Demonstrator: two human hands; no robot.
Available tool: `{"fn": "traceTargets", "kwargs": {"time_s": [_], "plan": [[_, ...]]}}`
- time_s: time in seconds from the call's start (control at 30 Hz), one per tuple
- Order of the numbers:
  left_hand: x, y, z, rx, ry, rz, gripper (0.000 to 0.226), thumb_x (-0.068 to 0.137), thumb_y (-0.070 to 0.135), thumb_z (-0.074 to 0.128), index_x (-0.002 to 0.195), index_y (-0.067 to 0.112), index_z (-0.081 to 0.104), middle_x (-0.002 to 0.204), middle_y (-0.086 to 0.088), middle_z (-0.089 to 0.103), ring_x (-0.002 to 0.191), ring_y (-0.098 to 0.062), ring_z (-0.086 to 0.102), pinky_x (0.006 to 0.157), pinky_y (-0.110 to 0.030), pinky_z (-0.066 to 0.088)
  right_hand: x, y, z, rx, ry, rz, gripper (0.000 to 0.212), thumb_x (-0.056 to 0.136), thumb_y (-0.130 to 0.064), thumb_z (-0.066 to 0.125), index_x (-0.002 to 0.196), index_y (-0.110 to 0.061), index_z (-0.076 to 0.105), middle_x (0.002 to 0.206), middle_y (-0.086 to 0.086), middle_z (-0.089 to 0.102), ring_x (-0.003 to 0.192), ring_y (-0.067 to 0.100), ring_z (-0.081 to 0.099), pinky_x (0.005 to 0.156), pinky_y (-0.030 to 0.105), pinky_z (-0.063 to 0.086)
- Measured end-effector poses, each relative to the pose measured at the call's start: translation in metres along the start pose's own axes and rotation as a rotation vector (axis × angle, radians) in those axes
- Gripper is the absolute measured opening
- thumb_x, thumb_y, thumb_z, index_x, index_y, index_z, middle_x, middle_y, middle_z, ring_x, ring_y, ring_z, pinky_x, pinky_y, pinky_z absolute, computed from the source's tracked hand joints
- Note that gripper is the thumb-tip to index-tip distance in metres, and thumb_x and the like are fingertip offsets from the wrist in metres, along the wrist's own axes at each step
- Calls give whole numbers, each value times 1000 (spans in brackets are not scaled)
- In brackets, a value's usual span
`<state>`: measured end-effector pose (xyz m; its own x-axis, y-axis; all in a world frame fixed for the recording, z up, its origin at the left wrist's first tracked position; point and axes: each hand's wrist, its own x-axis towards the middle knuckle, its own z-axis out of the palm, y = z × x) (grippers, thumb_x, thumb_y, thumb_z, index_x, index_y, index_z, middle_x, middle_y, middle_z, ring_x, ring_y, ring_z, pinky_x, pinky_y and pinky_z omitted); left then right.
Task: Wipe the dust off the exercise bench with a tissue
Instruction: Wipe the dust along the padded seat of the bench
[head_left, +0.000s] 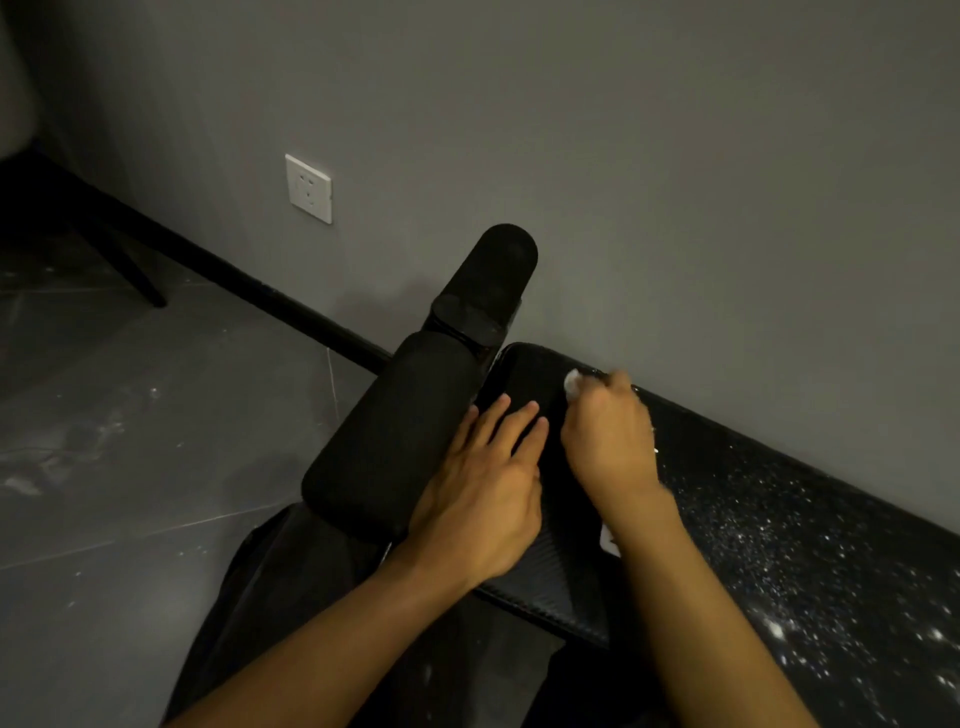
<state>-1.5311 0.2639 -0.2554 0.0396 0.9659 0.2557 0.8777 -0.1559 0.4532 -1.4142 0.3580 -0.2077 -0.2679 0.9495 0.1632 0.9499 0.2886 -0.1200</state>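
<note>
The black exercise bench (737, 499) runs along the grey wall, its pad speckled with white dust toward the right. My right hand (608, 441) grips a crumpled white tissue (572, 384) and holds it on the pad's far end near the wall. My left hand (488, 488) rests flat on the pad with straight fingers, just left of the right hand. Two black foam leg rollers (384, 441) stick out from the bench's end.
A white wall socket (308, 188) sits low on the grey wall. The grey tiled floor (130, 415) at left shows white dust marks. A dark chair leg (140, 275) stands at the far left. My dark trouser leg (270, 597) is below the rollers.
</note>
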Motion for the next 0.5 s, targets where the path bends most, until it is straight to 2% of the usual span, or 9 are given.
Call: {"fn": "traceTargets", "kwargs": {"time_s": [0.13, 0.23, 0.33, 0.4, 0.5], "plan": [[-2, 1, 0, 1, -7, -6, 55, 102, 24, 38, 156, 14, 38, 166, -3, 30, 155, -24, 18, 128, -44, 12, 43, -6, -4, -25, -65, 79, 18, 97, -12, 54, 112, -4, 63, 118, 18, 50, 95, 37, 60, 82, 45, 52], [-2, 2, -2, -2, -3, -4, 57, 101, 26, 30, 157, 15, 36, 166, -2, 29, 155, -23, 17, 128, -42, 8, 12, -9, -5, 13, -62, -58, 15, 98, -19, 52, 110, -13, 60, 108, 11, 52, 87, 30, 61, 78, 45, 54], [-2, 2, -2, -24, -4, -10, 56, 101, 24, 38, 157, 17, 35, 166, 0, 28, 156, -21, 14, 127, -40, 6, -35, -5, -7, 53, -10, -155, 23, 98, -22, 51, 118, -17, 61, 101, 8, 55, 77, 27, 63, 71, 45, 55], [-2, 1, -2, -13, 5, -6, 56, 101, 26, 35, 156, 16, 36, 166, 0, 29, 156, -21, 16, 127, -39, 6, -24, 2, -5, 6, 1, -129, 23, 99, -21, 51, 117, -16, 64, 103, 9, 56, 80, 28, 64, 74, 45, 55], [-3, 1, -2, -7, 0, -1, 56, 102, 27, 28, 156, 15, 37, 165, -1, 31, 155, -21, 17, 127, -38, 5, 16, 0, -1, -31, -14, 10, 21, 100, -18, 51, 115, -10, 64, 111, 14, 53, 88, 33, 63, 78, 44, 54]]}}
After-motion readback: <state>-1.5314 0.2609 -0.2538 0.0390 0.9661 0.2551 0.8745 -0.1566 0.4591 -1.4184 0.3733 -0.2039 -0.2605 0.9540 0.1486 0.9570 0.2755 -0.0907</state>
